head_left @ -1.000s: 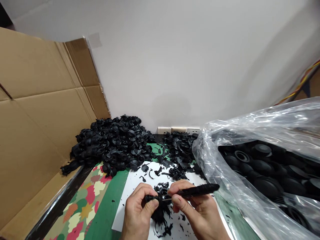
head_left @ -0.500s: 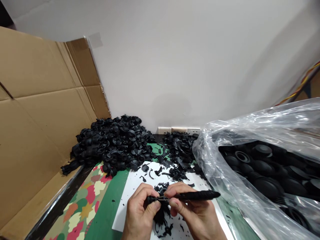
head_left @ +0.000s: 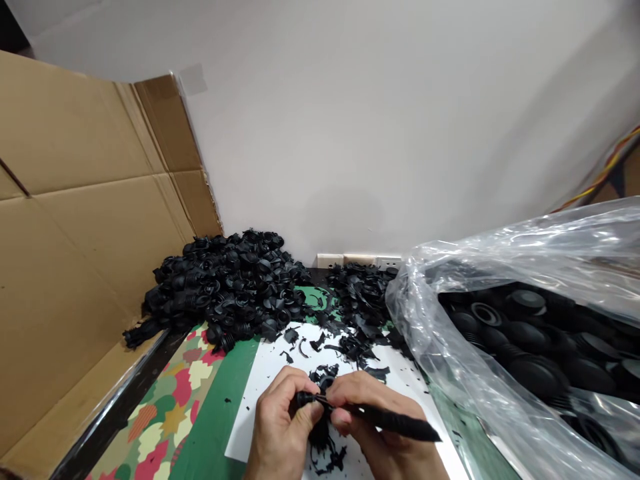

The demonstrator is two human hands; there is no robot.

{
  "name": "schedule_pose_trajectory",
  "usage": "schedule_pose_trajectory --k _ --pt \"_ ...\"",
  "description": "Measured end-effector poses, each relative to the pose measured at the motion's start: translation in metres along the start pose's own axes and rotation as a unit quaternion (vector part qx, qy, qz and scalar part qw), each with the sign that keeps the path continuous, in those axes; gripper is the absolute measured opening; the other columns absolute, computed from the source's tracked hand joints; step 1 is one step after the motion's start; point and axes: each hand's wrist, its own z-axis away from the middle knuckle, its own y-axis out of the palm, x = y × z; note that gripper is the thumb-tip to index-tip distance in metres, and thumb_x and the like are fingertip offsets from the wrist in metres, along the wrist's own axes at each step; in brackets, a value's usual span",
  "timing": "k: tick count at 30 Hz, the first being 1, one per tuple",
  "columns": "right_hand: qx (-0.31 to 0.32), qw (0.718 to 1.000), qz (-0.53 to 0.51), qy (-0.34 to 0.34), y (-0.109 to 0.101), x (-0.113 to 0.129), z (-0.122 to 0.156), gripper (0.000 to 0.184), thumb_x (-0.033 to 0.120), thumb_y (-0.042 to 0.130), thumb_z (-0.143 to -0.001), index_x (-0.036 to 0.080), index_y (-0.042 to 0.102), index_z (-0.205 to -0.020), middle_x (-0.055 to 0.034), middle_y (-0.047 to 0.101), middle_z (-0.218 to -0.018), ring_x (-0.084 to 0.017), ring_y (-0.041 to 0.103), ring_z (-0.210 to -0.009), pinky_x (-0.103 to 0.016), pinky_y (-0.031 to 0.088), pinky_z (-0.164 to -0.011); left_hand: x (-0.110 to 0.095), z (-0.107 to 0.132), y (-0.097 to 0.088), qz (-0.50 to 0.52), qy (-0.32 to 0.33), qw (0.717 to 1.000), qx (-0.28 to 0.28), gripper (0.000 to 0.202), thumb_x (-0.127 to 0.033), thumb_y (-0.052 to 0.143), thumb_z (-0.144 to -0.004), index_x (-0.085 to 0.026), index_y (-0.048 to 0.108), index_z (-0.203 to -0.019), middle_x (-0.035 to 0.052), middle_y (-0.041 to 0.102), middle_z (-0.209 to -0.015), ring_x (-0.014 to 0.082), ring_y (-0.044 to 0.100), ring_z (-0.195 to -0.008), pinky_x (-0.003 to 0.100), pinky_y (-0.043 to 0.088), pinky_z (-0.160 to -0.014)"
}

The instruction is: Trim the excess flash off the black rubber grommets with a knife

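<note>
My left hand is closed on a small black rubber part, held above a white sheet. My right hand grips a slim black knife-like tool, its tip against the rubber part and its handle slanting down to the right. Black trimmings lie on the sheet under my hands.
A heap of black ribbed rubber parts sits at the back left, with a pile of black scraps beside it. A clear plastic bag of black parts fills the right. Cardboard stands at the left. A patterned green mat covers the table.
The tool's handle has swung from level, pointing right, to slanting downward to the right. My right hand has rolled over the part. My left hand keeps its hold.
</note>
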Motion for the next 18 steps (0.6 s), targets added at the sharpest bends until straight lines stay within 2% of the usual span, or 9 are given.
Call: schedule_pose_trajectory --k 4,8,12,18 --pt "0.098 0.99 0.079 -0.061 -0.0052 0.0052 -0.0021 0.009 0.022 0.055 -0.086 0.024 0.063 -0.086 -0.004 0.066 -0.074 -0.017 0.063 -0.065 -0.024 0.051 -0.059 -0.0001 -0.0008 0.0008 -0.004 0.006 1.0 -0.004 0.004 -0.018 0.061 -0.074 -0.02 0.061 -0.07 0.0007 0.056 -0.072 0.018 0.054 -0.069 0.025 0.042 -0.062" --pt "0.124 0.981 0.125 -0.087 -0.0099 0.0058 -0.0008 0.012 0.016 0.055 -0.085 0.023 0.062 -0.091 -0.0049 0.067 -0.08 -0.017 0.065 -0.068 -0.022 0.051 -0.059 -0.0007 0.0 0.0005 0.001 0.008 1.0 -0.004 0.004 -0.019 0.061 -0.074 -0.02 0.061 -0.071 0.0008 0.057 -0.072 0.0181 0.055 -0.069 0.025 0.042 -0.062" --pt "0.114 0.985 0.111 -0.072 -0.0081 0.003 0.0003 0.009 0.02 0.054 -0.086 0.024 0.061 -0.09 -0.0047 0.066 -0.079 -0.017 0.064 -0.068 -0.023 0.052 -0.06 -0.0011 0.001 -0.0001 0.002 0.005 1.0 -0.008 0.004 -0.019 0.062 -0.074 -0.02 0.061 -0.07 0.0011 0.057 -0.071 0.0183 0.054 -0.067 0.025 0.042 -0.06" --pt "0.034 0.994 0.09 -0.052 -0.0001 -0.0025 0.0038 0.018 0.035 0.051 -0.088 0.024 0.062 -0.078 -0.0029 0.064 -0.069 -0.017 0.061 -0.061 -0.025 0.05 -0.057 -0.001 0.0016 -0.0001 -0.007 -0.002 1.0 0.0 0.004 -0.021 0.061 -0.074 -0.019 0.061 -0.071 0.0012 0.056 -0.071 0.0177 0.053 -0.067 0.025 0.04 -0.06"
